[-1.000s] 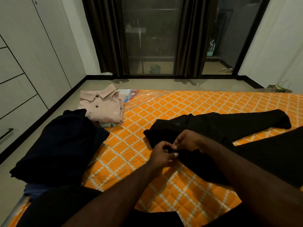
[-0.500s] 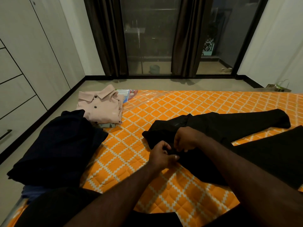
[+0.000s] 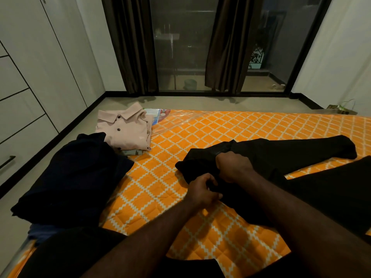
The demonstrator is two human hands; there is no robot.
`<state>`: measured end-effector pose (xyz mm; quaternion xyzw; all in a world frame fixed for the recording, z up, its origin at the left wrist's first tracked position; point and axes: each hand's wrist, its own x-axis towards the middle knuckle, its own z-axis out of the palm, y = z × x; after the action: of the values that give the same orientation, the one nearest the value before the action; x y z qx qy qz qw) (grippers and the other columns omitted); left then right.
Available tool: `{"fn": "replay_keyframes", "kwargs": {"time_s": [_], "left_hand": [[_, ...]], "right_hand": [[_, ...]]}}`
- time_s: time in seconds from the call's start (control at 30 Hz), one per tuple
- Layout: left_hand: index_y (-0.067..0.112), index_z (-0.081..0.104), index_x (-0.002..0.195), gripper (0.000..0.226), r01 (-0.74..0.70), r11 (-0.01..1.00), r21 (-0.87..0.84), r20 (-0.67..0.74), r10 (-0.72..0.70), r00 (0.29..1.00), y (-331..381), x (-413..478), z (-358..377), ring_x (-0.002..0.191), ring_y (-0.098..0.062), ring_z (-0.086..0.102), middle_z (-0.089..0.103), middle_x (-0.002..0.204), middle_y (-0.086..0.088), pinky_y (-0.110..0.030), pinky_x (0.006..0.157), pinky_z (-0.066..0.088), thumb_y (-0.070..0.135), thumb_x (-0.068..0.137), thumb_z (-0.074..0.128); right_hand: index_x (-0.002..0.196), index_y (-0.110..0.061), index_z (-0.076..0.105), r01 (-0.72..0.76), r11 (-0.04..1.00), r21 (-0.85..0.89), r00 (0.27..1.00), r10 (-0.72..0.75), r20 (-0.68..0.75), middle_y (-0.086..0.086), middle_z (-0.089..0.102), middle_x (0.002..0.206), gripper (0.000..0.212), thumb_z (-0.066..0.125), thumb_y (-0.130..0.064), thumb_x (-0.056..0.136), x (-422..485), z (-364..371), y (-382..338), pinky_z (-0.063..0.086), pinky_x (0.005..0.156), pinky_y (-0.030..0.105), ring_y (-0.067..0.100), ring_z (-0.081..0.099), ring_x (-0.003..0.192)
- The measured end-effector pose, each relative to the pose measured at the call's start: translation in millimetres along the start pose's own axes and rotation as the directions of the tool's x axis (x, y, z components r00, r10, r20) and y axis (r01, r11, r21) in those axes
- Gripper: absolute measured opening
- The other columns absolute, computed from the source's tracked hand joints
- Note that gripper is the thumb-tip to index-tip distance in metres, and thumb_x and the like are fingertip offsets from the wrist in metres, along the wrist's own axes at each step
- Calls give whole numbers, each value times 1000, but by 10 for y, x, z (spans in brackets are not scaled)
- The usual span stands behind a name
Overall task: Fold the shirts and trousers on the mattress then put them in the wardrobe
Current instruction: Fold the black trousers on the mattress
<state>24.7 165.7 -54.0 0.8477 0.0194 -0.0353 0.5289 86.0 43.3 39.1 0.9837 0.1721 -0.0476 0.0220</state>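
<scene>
Head view, left hand [image 3: 202,190] and right hand [image 3: 233,167] fingers [image 3: 209,179] gripping black trousers [image 3: 281,151] on orange mattress [image 3: 200,129], wardrobe [image 3: 30,77] closed.

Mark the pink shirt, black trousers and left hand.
pink shirt [image 3: 128,135]: head view, chest panel below the collar.
black trousers [image 3: 291,151]: head view, far leg.
left hand [image 3: 200,190]: head view, back of hand.

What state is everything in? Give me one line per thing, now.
Black cloth trousers: unfolded, legs spread on the orange diamond-patterned quilted mattress.
Left hand: grips the trousers' waist end.
Right hand: grips the same waist end.
Pink collared button shirt: folded, at the mattress's far corner.
Dark navy garment: loose bundle at the mattress's left edge.
White wardrobe doors: shut.
Brown curtains: partly drawn, glass showing between.
</scene>
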Motion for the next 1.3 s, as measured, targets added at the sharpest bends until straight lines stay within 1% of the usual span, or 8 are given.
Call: {"fn": "replay_keyframes", "kwargs": {"time_s": [0.27, 0.4, 0.5, 0.7, 0.9, 1.1, 1.2, 1.3], "left_hand": [[24, 59, 92, 33, 45, 999, -23, 92, -43, 995, -17, 5, -20, 62, -11, 56, 59, 75, 2, -27, 52, 48, 9, 77, 85], [18, 60, 97, 33, 57, 998, -6, 146, -55, 988, 21, -31, -8, 56, -9, 56, 58, 71, 2, -22, 47, 46, 6, 78, 85], [16, 58, 96, 34, 77, 997, 6, 183, -77, 980, 1, -55, 5, 52, -11, 58, 59, 71, -2, -24, 44, 46, 2, 78, 83], [28, 52, 82, 43, -11, 983, 185, 200, -27, 980, -49, -83, 6, 61, -15, 63, 62, 84, 0, -31, 49, 52, 8, 72, 88], [27, 59, 84, 40, -202, 846, 494, 90, 181, 979, 125, 2, -158, 70, -8, 60, 61, 75, 10, -30, 55, 43, 63, 78, 74], [25, 57, 91, 19, -322, 730, 603, -77, 455, 887, 162, 63, -279, 79, -16, 60, 60, 83, 6, -30, 62, 41, 43, 93, 63], [19, 62, 103, 20, -317, 726, 610, -215, 537, 816, 175, 151, -438, 92, -22, 55, 60, 96, -2, -34, 73, 45, 35, 92, 62], [17, 58, 124, 32, -224, 833, 505, -317, 421, 850, 163, 284, -634, 115, -23, 49, 58, 122, -4, -38, 92, 44, 30, 95, 62]], "right_hand": [[106, -20, 52, 3, 999, -52, 944, -20, -329, 2, 57, 94, 12, 59, -19, 97, 53, 233, 209, 50, 62, 36, 25, 55, 94], [101, -20, 48, -33, 999, -13, 930, 26, -367, 0, 54, 85, 12, 58, -14, 96, 66, 258, 313, 43, 57, 35, 25, 54, 93], [92, -23, 44, -56, 996, 64, 932, 75, -355, -2, 56, 80, 16, 56, -13, 95, 65, 287, 346, 51, 59, 39, 22, 55, 82], [94, -28, 58, -40, 834, 551, 957, 190, -218, -5, 68, 91, 13, 68, -19, 94, 164, 178, 610, 58, 74, 43, 15, 64, 82], [103, -16, 71, -281, 735, 617, 948, 312, 59, 5, 70, 108, 15, 69, -29, 97, 192, 228, 961, 55, 86, 38, 21, 65, 97], [100, -12, 76, -266, 666, 697, 963, 162, 214, 11, 74, 98, 50, 67, -60, 90, 192, 203, 914, 55, 77, 37, 27, 71, 91], [111, -13, 71, -307, 677, 669, 914, 15, 404, 8, 75, 103, 39, 74, -46, 90, 185, 160, 931, 56, 73, 37, 29, 74, 90], [122, -18, 64, -344, 677, 651, 859, -52, 509, 5, 74, 107, 34, 76, -27, 92, 149, 95, 1035, 54, 70, 33, 23, 73, 80]]}}
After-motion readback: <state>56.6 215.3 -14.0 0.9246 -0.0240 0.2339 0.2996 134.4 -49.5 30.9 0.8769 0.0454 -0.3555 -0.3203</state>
